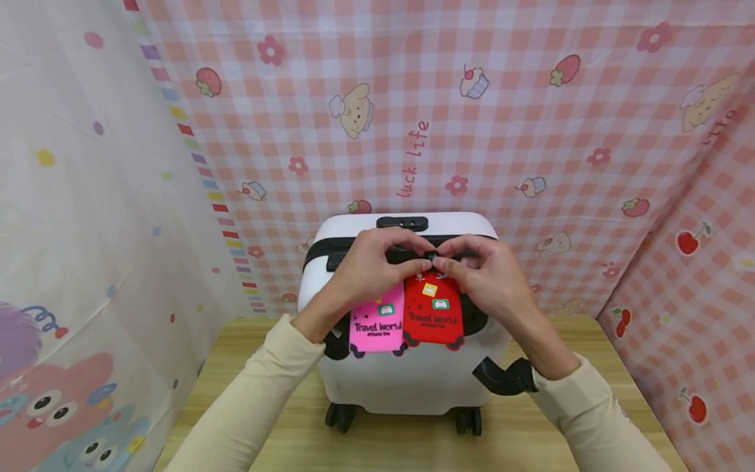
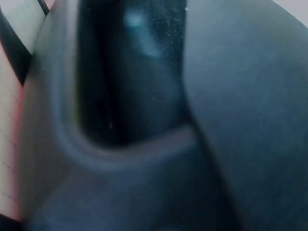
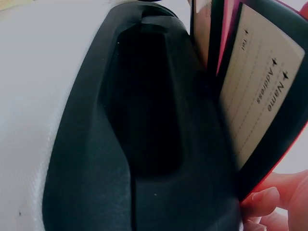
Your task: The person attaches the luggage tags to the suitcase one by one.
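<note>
A small white suitcase (image 1: 407,383) stands upright, with a pink luggage tag (image 1: 376,335) and a red luggage tag (image 1: 432,328) side by side at its front. My left hand (image 1: 377,263) and right hand (image 1: 491,272) meet above the red tag. Thumbs and fingertips of both pinch its small black strap (image 1: 432,255), partly hidden by them. In the right wrist view, the red tag's back holds a name card (image 3: 262,79) beside the suitcase's black handle (image 3: 86,163), and some right fingers (image 3: 264,201) show below. Dark handle plastic (image 2: 250,96) fills the left wrist view, blurred.
A wood-grain table (image 1: 389,449) bears the suitcase on black wheels (image 1: 340,416). Pink checked cloth (image 1: 401,98) hangs close behind it, with a white patterned cloth (image 1: 118,216) to the left. A black wrist mount (image 1: 506,378) juts from the right sleeve.
</note>
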A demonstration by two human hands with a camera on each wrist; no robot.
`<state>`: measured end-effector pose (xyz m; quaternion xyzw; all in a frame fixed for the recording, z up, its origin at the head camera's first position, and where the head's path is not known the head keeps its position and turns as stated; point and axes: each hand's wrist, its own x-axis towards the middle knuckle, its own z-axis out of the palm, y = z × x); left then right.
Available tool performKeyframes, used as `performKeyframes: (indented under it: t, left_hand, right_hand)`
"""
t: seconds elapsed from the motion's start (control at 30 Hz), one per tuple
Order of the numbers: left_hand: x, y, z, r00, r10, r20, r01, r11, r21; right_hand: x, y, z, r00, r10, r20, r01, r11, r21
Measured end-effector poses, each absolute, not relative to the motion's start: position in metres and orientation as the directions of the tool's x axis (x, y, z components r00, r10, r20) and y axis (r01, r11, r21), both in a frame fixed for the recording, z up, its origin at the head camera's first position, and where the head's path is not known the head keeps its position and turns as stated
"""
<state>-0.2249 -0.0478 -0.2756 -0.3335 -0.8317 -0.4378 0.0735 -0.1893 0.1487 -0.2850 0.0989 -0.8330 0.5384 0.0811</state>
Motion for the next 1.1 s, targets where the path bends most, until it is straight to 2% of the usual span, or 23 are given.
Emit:
performKeyframes:
  t: [0.3,0.5,0.8,0.93,1.1]
  left_hand:
    - [-0.224,-0.054,-0.275,-0.666,0.556,0.498,0.742,0.421,0.522]
    - [-0.219,-0.068,-0.275,-0.629,0.565,0.534,0.777,0.446,0.444]
    - [-0.209,-0.105,-0.276,-0.647,0.475,0.596,0.734,0.597,0.322]
    - [-0.205,-0.124,-0.281,-0.656,0.415,0.631,0.676,0.695,0.246]
    - [-0.201,-0.149,-0.295,-0.667,0.352,0.656,0.575,0.803,0.154]
  right_hand:
    - [-0.192,0.151,-0.286,-0.957,-0.091,0.276,-0.288,0.431,-0.855]
    - [-0.191,0.155,-0.284,-0.944,-0.123,0.307,-0.329,0.443,-0.834]
    - [-0.182,0.172,-0.283,-0.896,-0.085,0.436,-0.420,0.481,-0.769]
    - [-0.175,0.188,-0.287,-0.858,-0.063,0.510,-0.458,0.545,-0.703]
    - [-0.166,0.212,-0.299,-0.832,-0.013,0.555,-0.441,0.623,-0.646]
